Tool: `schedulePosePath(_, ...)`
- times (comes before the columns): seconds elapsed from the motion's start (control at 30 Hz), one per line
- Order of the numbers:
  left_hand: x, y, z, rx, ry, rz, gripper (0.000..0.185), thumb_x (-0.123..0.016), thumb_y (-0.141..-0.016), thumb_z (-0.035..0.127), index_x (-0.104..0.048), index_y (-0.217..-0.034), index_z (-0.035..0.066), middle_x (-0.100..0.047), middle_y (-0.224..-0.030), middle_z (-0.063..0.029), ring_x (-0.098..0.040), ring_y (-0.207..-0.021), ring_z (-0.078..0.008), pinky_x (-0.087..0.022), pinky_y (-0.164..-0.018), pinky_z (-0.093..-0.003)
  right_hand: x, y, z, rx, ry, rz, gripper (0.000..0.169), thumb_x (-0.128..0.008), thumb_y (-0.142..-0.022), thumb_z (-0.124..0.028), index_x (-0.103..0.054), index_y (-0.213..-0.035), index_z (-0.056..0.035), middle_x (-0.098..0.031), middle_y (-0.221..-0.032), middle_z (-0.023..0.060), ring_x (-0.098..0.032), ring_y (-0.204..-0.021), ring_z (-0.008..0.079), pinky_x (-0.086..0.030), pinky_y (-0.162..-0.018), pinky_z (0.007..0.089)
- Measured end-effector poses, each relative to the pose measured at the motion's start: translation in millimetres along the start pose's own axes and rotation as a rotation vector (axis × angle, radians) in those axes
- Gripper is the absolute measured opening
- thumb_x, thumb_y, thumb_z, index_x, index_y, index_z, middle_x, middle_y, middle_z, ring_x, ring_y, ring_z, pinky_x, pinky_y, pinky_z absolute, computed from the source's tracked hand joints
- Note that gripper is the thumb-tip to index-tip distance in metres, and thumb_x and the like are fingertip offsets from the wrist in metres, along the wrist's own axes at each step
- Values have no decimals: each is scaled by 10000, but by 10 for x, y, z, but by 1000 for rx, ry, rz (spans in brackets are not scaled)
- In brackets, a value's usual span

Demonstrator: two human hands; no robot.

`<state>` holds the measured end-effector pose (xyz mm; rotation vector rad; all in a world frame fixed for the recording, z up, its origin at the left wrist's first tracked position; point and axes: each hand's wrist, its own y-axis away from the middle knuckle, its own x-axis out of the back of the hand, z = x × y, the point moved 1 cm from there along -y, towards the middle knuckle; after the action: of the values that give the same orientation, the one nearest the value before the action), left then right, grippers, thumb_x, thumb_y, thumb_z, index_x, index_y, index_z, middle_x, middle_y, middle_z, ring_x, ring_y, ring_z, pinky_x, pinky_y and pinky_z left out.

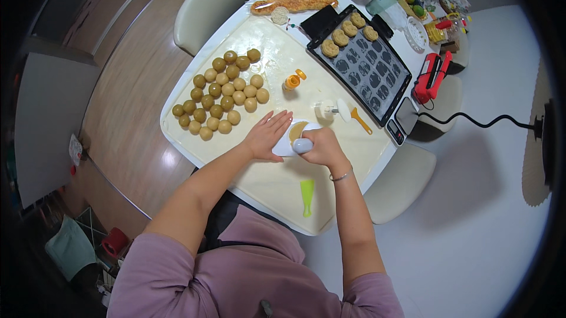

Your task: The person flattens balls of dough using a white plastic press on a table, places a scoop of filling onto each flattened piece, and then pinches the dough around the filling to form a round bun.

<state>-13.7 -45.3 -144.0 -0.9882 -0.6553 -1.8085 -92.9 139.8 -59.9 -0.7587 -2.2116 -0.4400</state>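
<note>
My left hand (268,136) lies flat with fingers spread, pressing the left edge of a small white board (283,146). On that board is a flattened piece of tan dough (297,131), partly covered by my right hand (325,146). My right fist grips a hand tool with a rounded pale grey end (303,145); its working part is hidden. Left of my hands, several smooth dough balls (239,97), some tan and some olive-brown, sit in a cluster on the cream mat (265,176). A lime-green scraper (307,196) lies nearer my body.
Beyond the board stand an orange-capped bottle (292,82) and a clear-and-white press (326,110), near an orange-handled brush (361,121). A black baking tray (371,75) holds several shaped pastries (340,37). A kitchen scale (400,123), red hand mixer (431,77) and bagged bread (294,5) are farther out.
</note>
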Motion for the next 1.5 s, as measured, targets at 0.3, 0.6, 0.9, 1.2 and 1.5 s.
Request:
schedulePosePath(0.3, -114, 16, -164, -78, 130, 52, 1135, -752, -589, 533, -293, -1486, 11, -339, -1522, -145, -281, -1442, -307, -152, -1200, -517, -416, -373, -190, -18, 280, -282, 208, -700, -591, -289, -677, -630, -85, -628, -593, 154, -631, -552, 334, -499, -511, 433)
schedulePosePath(0.6, -59, -92, -179, -27, 140, -35, 993, -630, -680, 482, -310, -1494, 14, -355, -1524, -134, -287, -1449, -293, -185, -1189, -509, -543, -438, -155, -138, 303, -328, 370, -697, -636, -388, -690, -645, -18, -641, -589, 175, -644, -509, 323, -518, -485, 417)
schedulePosePath(0.9, -207, -50, -195, -4, 49, -42, 907, -585, -765, 490, -319, -1495, 24, -337, -1546, -103, -270, -1464, -263, -179, -1198, -486, -566, -437, -189, -111, 274, -275, 526, -703, -697, -479, -675, -685, 47, -620, -553, 172, -630, -468, 304, -497, -437, 403)
schedulePosePath(1.2, -141, -70, -136, -8, 6, -57, 890, -588, -772, 487, -337, -1474, 1, -358, -1526, -134, -263, -1462, -279, -155, -1200, -495, -614, -381, -206, -121, 311, -188, 483, -696, -664, -467, -678, -669, 15, -614, -545, 165, -624, -460, 295, -483, -424, 403)
schedulePosePath(1.5, -29, -42, -83, -56, 31, 51, 1065, -735, -665, 504, -282, -1487, 0, -343, -1519, -153, -278, -1445, -301, -174, -1199, -492, 38, 40, -97, -4, 146, 214, 268, -775, -570, -286, -606, -678, -108, -647, -683, 99, -639, -650, 319, -506, -617, 401)
